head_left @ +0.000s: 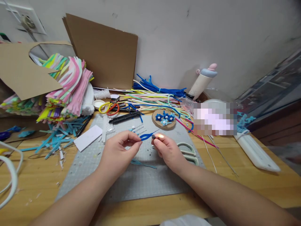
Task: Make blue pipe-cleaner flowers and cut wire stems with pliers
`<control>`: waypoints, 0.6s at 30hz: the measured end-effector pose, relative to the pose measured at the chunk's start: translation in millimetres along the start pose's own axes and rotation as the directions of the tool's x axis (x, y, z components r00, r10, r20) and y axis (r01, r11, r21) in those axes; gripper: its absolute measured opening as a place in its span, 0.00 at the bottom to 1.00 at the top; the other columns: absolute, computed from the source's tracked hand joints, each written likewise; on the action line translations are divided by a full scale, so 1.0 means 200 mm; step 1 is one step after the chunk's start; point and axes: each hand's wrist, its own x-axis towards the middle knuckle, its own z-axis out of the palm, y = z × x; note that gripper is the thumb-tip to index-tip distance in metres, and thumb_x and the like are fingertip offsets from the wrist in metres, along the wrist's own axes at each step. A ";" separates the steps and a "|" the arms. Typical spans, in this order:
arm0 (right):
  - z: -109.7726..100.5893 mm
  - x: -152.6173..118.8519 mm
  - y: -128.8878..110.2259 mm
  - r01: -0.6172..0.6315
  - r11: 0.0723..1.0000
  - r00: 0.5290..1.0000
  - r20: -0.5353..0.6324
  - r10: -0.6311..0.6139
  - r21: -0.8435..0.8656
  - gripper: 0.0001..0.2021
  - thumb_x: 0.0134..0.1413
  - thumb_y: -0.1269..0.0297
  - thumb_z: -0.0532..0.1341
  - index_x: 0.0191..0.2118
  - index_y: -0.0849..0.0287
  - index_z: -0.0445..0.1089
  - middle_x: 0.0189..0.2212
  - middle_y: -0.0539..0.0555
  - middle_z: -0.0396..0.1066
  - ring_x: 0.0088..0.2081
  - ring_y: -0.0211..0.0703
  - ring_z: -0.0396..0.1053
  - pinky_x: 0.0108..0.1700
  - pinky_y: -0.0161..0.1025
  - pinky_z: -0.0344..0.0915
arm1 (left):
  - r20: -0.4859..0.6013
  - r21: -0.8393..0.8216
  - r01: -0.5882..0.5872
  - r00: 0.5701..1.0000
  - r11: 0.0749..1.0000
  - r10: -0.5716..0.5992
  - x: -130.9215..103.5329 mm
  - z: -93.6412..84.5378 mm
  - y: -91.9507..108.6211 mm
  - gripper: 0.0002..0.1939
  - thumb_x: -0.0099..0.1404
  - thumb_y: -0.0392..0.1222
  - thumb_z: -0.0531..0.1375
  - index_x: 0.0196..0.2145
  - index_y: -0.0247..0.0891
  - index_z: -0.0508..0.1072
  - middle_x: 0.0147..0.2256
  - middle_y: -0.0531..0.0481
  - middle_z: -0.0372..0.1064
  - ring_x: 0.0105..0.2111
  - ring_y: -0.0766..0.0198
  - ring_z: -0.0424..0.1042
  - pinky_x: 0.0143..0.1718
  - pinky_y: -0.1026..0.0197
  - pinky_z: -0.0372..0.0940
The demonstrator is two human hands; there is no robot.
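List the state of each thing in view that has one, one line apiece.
Left hand: pinched shut on blue loop
Blue loop: held up
Right hand: closed around what looks like a lighter
Lighter: lit, mostly hidden in the grip
Plug: plugged in
Blue stem bundle: tied
Bottle: top on
Green-handled scissors: partly hidden, open or shut unclear
Red-and-yellow scissors: lying down, blade position unclear

There are four flowers (166, 117), one blue loop (147, 136), one disc (156, 123), one bottle (202, 83).

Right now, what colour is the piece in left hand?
The piece is blue, clearest in the head view.
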 end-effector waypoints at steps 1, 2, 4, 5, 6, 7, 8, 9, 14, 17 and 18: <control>0.00 0.00 0.00 0.000 1.000 1.000 -0.004 0.000 0.002 0.14 0.54 0.50 0.56 0.29 0.57 0.59 0.19 0.43 0.48 0.19 0.32 0.43 0.19 0.33 0.41 | -0.001 -0.005 0.004 1.000 1.000 -0.004 0.00 0.00 0.00 0.03 0.54 0.39 0.62 0.27 0.38 0.72 0.28 0.52 0.71 0.30 0.64 0.70 0.33 0.64 0.64; 0.00 0.00 0.00 -0.001 1.000 1.000 -0.009 0.001 0.002 0.15 0.54 0.50 0.56 0.29 0.57 0.59 0.19 0.43 0.48 0.19 0.32 0.44 0.19 0.33 0.41 | -0.003 -0.011 0.008 1.000 1.000 -0.008 0.00 0.00 0.00 0.03 0.54 0.39 0.62 0.27 0.38 0.72 0.28 0.51 0.71 0.30 0.64 0.70 0.33 0.64 0.64; 0.00 0.00 -0.01 -0.006 1.000 1.000 -0.016 0.006 -0.005 0.15 0.54 0.49 0.56 0.28 0.57 0.59 0.19 0.44 0.49 0.19 0.32 0.44 0.19 0.33 0.41 | -0.004 -0.022 0.018 1.000 1.000 -0.018 0.00 0.00 -0.01 0.04 0.54 0.40 0.62 0.27 0.38 0.72 0.28 0.51 0.72 0.30 0.63 0.70 0.33 0.64 0.64; 0.00 0.00 -0.01 -0.009 1.000 1.000 -0.015 0.009 -0.010 0.16 0.54 0.49 0.56 0.28 0.57 0.59 0.18 0.43 0.49 0.19 0.32 0.44 0.19 0.33 0.42 | -0.004 -0.031 0.025 1.000 0.999 -0.025 0.00 0.01 -0.01 0.04 0.54 0.40 0.63 0.28 0.38 0.73 0.28 0.51 0.72 0.30 0.64 0.70 0.33 0.64 0.64; 0.00 0.00 -0.01 -0.009 1.000 1.000 -0.015 0.009 -0.015 0.15 0.54 0.50 0.56 0.28 0.57 0.59 0.18 0.43 0.48 0.19 0.32 0.43 0.20 0.33 0.42 | -0.002 -0.045 0.036 0.999 0.998 -0.036 0.00 0.01 -0.01 0.04 0.53 0.40 0.63 0.28 0.38 0.73 0.28 0.51 0.72 0.30 0.64 0.70 0.33 0.64 0.64; 0.00 0.00 -0.01 -0.006 1.000 1.000 -0.017 0.006 -0.016 0.15 0.54 0.50 0.56 0.28 0.57 0.59 0.18 0.43 0.48 0.19 0.32 0.43 0.20 0.33 0.41 | 0.004 -0.067 0.054 0.999 0.996 -0.053 0.01 0.01 -0.01 0.05 0.53 0.40 0.63 0.27 0.37 0.72 0.28 0.51 0.72 0.29 0.64 0.70 0.32 0.65 0.63; 0.00 0.00 -0.01 -0.004 1.000 1.000 -0.020 0.004 -0.018 0.14 0.54 0.51 0.56 0.29 0.57 0.60 0.19 0.43 0.48 0.19 0.32 0.43 0.20 0.33 0.41 | 0.013 -0.098 0.077 0.997 0.992 -0.076 0.01 0.01 -0.01 0.05 0.53 0.40 0.63 0.27 0.37 0.72 0.27 0.52 0.71 0.28 0.65 0.70 0.31 0.65 0.63; 0.00 0.00 -0.01 -0.001 1.000 1.000 -0.020 0.001 -0.018 0.14 0.54 0.51 0.56 0.29 0.57 0.60 0.19 0.43 0.48 0.19 0.32 0.43 0.20 0.33 0.41 | 0.027 -0.137 0.108 0.994 0.985 -0.105 0.01 0.01 0.00 0.05 0.52 0.40 0.64 0.27 0.37 0.72 0.26 0.52 0.71 0.27 0.66 0.69 0.30 0.65 0.63; 0.00 0.00 -0.01 0.008 1.000 1.000 -0.012 -0.008 -0.012 0.14 0.54 0.51 0.56 0.30 0.57 0.60 0.18 0.43 0.47 0.19 0.32 0.43 0.20 0.33 0.41 | 0.098 -0.316 0.240 0.971 0.918 -0.220 0.02 0.00 0.03 0.07 0.51 0.39 0.65 0.26 0.36 0.70 0.21 0.54 0.69 0.22 0.68 0.69 0.27 0.67 0.63; 0.00 -0.01 -0.02 0.019 0.999 1.000 -0.023 -0.020 -0.029 0.15 0.53 0.50 0.57 0.28 0.57 0.59 0.19 0.44 0.49 0.20 0.32 0.44 0.21 0.33 0.43 | 0.157 -0.406 0.305 0.952 0.862 -0.263 0.03 0.00 0.02 0.08 0.50 0.39 0.66 0.25 0.35 0.69 0.20 0.54 0.69 0.21 0.69 0.68 0.25 0.67 0.63; 0.00 -0.01 -0.02 0.023 0.999 0.999 -0.026 -0.024 -0.042 0.15 0.52 0.50 0.57 0.28 0.57 0.59 0.19 0.44 0.50 0.20 0.32 0.44 0.21 0.33 0.43 | 0.188 -0.442 0.338 0.940 0.831 -0.283 0.03 0.00 0.02 0.09 0.50 0.39 0.66 0.26 0.35 0.69 0.20 0.54 0.70 0.21 0.70 0.67 0.25 0.67 0.63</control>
